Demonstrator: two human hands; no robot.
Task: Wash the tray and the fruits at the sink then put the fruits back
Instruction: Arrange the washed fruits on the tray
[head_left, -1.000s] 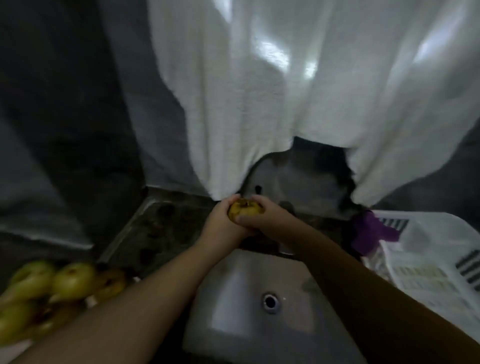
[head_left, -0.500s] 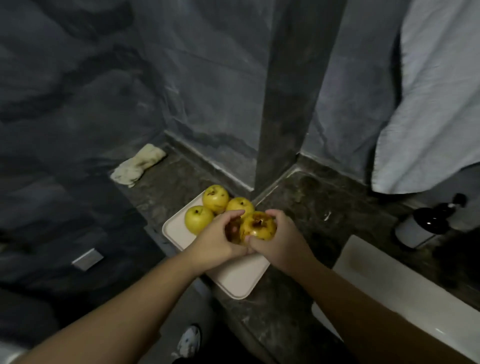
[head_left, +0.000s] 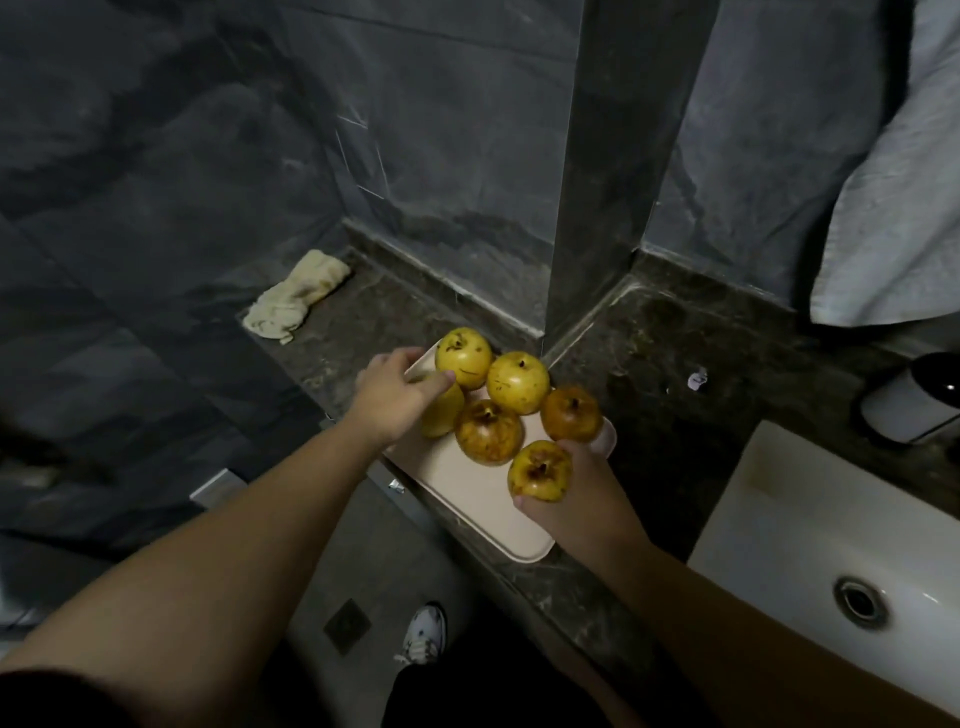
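Observation:
A beige tray (head_left: 470, 512) lies on the dark marble counter (head_left: 670, 364), with several yellow and brown-spotted fruits at its far end. My right hand (head_left: 576, 499) grips a brown-spotted yellow fruit (head_left: 540, 470) low over the tray's right side, thumb under it and fingers behind. Two yellow fruits (head_left: 464, 357) (head_left: 518, 382) sit at the back, and two browner ones (head_left: 488, 431) (head_left: 571, 414) in front of them. My left hand (head_left: 392, 397) curls over a yellow fruit (head_left: 441, 413) at the tray's left edge, half hiding it.
A white sink (head_left: 779, 499) with its drain (head_left: 858, 603) is at the right. A dark-topped white bottle (head_left: 914, 402) stands behind it. A white towel (head_left: 893, 208) hangs at top right. A crumpled yellowish cloth (head_left: 296, 296) lies far left on the counter. A shoe (head_left: 426, 634) is below.
The view swung from the sink to the counter. Both hands carried the spotted fruit to the tray; now only my right hand holds it, and my left hand has moved onto the left yellow fruit.

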